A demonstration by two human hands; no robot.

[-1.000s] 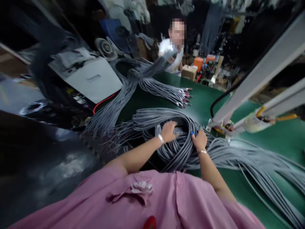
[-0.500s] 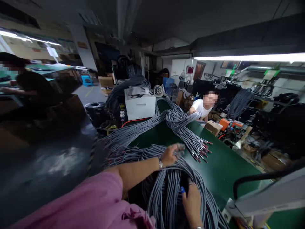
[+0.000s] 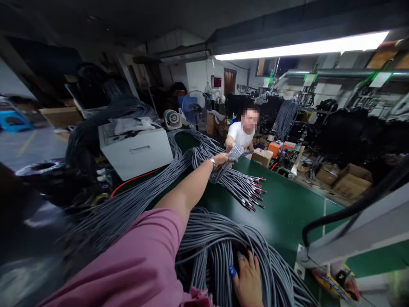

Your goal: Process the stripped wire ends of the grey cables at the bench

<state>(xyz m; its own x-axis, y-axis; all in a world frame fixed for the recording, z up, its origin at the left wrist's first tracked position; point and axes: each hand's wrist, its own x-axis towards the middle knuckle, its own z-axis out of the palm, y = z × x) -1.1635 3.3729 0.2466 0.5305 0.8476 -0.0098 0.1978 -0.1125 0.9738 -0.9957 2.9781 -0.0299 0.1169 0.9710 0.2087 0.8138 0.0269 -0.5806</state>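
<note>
My left hand (image 3: 220,159) is stretched far across the table, its fingers closed round a bundle of grey cables (image 3: 235,152). On the far side, a co-worker's hand (image 3: 229,144) touches the same bundle. Below it, the cables' stripped ends (image 3: 255,192), red and white, fan out on the green table (image 3: 287,213). My right hand (image 3: 248,279), with blue tape round the thumb, lies with its fingers extended on a large coil of grey cables (image 3: 220,230) close to my body. Some of its fingertips dip into the shadow between the strands.
Left of the cables stands a white box (image 3: 137,147) with papers on top. A co-worker in a white shirt (image 3: 239,135) leans in at the far edge. A pale metal post (image 3: 358,234) with a black hose (image 3: 345,213) juts in at right. A cardboard box (image 3: 262,157) sits behind the table.
My left hand has gone from above the near coil forward to the far bundle and closed on it. My right hand stays at the near coil. The view has turned right.
</note>
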